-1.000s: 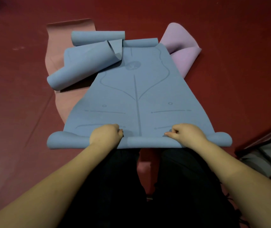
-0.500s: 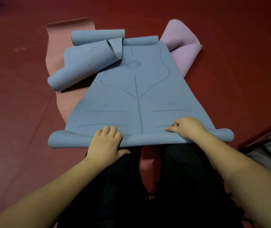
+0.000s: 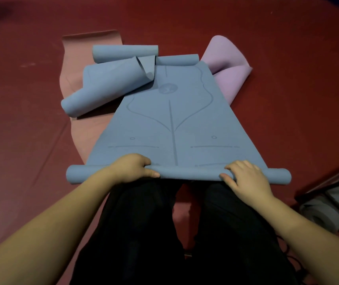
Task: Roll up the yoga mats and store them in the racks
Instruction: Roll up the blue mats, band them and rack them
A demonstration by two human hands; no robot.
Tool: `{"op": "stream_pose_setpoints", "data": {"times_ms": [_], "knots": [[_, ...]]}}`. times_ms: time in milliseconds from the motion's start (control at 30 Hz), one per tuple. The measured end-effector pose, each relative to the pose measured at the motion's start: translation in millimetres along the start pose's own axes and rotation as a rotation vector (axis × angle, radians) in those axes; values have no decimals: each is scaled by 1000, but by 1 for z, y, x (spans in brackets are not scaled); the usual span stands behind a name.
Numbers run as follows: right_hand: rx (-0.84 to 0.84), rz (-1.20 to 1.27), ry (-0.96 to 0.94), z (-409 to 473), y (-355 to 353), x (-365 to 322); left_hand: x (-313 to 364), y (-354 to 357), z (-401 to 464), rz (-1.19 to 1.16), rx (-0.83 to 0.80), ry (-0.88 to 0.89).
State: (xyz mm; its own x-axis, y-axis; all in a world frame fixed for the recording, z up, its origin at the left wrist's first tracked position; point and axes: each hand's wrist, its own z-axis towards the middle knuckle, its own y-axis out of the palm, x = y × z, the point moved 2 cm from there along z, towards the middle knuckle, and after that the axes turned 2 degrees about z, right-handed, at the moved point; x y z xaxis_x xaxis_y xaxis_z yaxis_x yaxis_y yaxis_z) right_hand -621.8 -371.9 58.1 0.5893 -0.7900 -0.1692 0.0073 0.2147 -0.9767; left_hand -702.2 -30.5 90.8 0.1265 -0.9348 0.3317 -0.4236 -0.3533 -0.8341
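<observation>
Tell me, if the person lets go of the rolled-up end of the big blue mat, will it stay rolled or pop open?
It may loosen a little. The blue mat looks soft and bendy, since it curls into a tight roll under the left hand and right hand. Its far end stays curled with nothing holding it, so the roll would probably keep most of its shape. Being round, it might also roll.
</observation>
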Motion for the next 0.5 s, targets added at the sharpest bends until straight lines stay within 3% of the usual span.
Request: {"op": "stream_pose_setpoints", "data": {"times_ms": [200,400,500], "knots": [[-95,-44,64,22,1,-4,2,-6,1,28,-27,-49],[-270,-26,112,48,-2,1,-6,28,-20,407,406,-33],[-353,-61,116,57,-5,0,3,28,-21,446,432,-138]]}}
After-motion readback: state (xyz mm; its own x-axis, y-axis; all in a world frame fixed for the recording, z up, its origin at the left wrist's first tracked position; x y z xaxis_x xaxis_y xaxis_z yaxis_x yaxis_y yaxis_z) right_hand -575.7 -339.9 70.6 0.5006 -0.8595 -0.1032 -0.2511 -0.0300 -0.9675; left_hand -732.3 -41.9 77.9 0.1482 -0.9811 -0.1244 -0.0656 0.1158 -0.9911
